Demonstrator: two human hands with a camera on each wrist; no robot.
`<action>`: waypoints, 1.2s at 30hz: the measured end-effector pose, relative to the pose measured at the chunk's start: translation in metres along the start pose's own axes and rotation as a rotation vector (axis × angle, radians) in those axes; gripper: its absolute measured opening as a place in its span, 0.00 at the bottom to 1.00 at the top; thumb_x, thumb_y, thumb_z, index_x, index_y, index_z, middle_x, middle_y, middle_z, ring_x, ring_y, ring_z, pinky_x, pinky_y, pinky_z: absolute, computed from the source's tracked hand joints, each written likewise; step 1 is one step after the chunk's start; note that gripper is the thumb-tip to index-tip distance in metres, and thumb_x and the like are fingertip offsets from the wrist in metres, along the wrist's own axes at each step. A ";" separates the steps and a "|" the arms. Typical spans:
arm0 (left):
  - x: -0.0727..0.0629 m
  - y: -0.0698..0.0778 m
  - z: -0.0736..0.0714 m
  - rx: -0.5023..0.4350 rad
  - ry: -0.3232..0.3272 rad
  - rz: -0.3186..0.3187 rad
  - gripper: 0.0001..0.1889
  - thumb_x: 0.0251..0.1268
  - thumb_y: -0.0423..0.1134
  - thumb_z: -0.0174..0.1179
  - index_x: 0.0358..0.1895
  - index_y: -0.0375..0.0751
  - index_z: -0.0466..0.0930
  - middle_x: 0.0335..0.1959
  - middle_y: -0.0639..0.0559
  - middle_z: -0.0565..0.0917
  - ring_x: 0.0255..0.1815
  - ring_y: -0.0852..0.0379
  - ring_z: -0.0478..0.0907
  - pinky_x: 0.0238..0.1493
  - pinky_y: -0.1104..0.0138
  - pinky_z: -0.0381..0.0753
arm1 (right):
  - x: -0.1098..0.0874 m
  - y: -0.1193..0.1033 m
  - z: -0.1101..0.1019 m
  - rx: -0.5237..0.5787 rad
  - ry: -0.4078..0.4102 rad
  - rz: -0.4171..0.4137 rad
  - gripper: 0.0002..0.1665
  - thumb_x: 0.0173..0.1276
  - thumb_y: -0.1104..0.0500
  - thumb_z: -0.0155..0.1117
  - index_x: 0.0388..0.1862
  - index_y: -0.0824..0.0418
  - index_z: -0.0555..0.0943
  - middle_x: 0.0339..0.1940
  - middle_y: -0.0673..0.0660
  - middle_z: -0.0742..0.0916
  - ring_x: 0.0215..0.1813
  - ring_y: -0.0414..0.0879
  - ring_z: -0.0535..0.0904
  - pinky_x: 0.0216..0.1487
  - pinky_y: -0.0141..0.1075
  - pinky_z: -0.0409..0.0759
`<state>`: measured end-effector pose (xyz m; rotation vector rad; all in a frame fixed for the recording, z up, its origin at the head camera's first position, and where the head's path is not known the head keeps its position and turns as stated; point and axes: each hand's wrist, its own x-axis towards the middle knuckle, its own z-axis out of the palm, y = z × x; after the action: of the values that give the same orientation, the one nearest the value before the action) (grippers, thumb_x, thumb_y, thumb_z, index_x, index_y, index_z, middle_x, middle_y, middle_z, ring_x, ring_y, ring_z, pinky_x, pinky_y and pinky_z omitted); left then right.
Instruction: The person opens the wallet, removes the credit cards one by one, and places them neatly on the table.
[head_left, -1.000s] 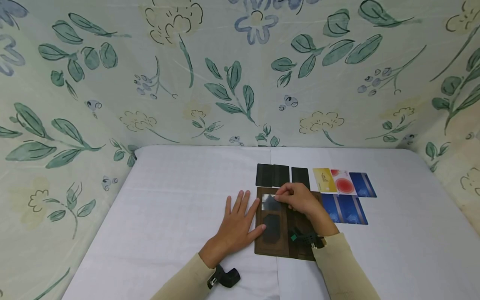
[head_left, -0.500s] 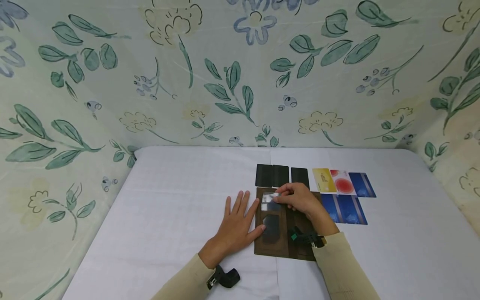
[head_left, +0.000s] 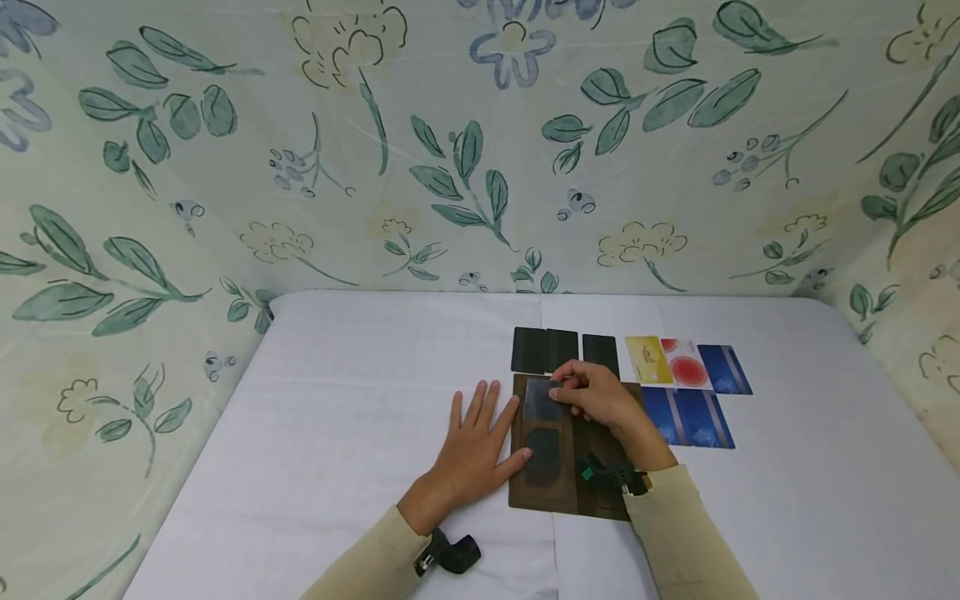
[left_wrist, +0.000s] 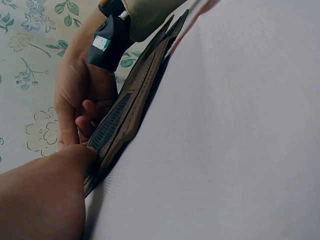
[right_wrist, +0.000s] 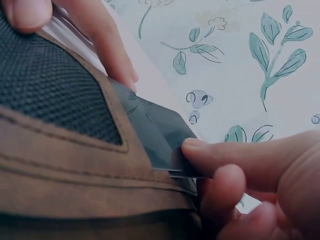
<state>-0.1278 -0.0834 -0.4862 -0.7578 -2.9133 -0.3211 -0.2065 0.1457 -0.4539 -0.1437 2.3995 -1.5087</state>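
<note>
A brown wallet (head_left: 551, 493) lies spread on the white table, a dark mesh window (head_left: 542, 457) in its left half. My right hand (head_left: 600, 402) pinches the edge of a dark, glossy card (right_wrist: 157, 131) between thumb and fingers. In the right wrist view, the card overlaps the wallet's stitched edge, just beyond the mesh window. My left hand (head_left: 471, 454) lies on the table with fingers spread along the wallet's left side, its thumb resting on the wallet by the mesh window. The wallet's right half is partly hidden beneath my right hand and wrist.
Several black cards (head_left: 529, 350) line up behind the wallet. To the right lie a yellow card (head_left: 649, 360), a red-and-white card (head_left: 686, 367) and several blue cards (head_left: 690, 418). A floral curtain (head_left: 450, 167) hangs behind the table.
My right hand has moved slightly away from me, and the dark card's far edge sits a little farther up. The bright glare on the card has gone. My left hand has stayed put.
</note>
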 end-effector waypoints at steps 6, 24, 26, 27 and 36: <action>0.000 0.000 -0.001 -0.006 0.005 0.002 0.39 0.70 0.65 0.42 0.76 0.45 0.54 0.77 0.38 0.49 0.78 0.40 0.42 0.69 0.38 0.42 | 0.000 0.000 -0.003 -0.003 -0.030 0.004 0.16 0.64 0.60 0.68 0.48 0.66 0.79 0.28 0.56 0.80 0.23 0.44 0.76 0.21 0.33 0.74; 0.002 0.000 0.000 -0.004 -0.003 0.001 0.40 0.70 0.66 0.40 0.76 0.45 0.53 0.77 0.38 0.49 0.78 0.40 0.41 0.69 0.38 0.42 | 0.001 0.000 -0.006 0.000 -0.075 -0.051 0.18 0.63 0.61 0.69 0.49 0.67 0.78 0.26 0.57 0.79 0.23 0.45 0.76 0.20 0.33 0.74; 0.003 -0.001 0.000 0.001 -0.001 0.002 0.40 0.70 0.66 0.40 0.76 0.45 0.53 0.77 0.38 0.49 0.78 0.40 0.42 0.69 0.38 0.42 | 0.001 0.000 -0.005 -0.003 -0.065 -0.047 0.18 0.64 0.61 0.68 0.50 0.66 0.78 0.25 0.56 0.79 0.22 0.45 0.76 0.20 0.33 0.74; 0.003 -0.001 0.000 0.002 -0.001 0.002 0.40 0.70 0.66 0.40 0.77 0.45 0.53 0.77 0.38 0.49 0.78 0.40 0.42 0.69 0.38 0.42 | 0.001 0.000 -0.005 -0.004 -0.060 -0.044 0.18 0.64 0.61 0.68 0.51 0.66 0.78 0.25 0.56 0.79 0.22 0.46 0.76 0.20 0.33 0.74; 0.003 0.000 0.000 -0.004 -0.011 -0.005 0.40 0.70 0.67 0.40 0.77 0.46 0.52 0.77 0.39 0.48 0.78 0.41 0.41 0.70 0.39 0.41 | 0.002 -0.002 -0.005 -0.023 -0.055 0.012 0.22 0.62 0.59 0.70 0.52 0.69 0.77 0.27 0.56 0.80 0.22 0.44 0.78 0.21 0.33 0.75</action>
<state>-0.1306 -0.0823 -0.4862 -0.7549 -2.9258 -0.3245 -0.2099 0.1485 -0.4500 -0.1730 2.3714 -1.4533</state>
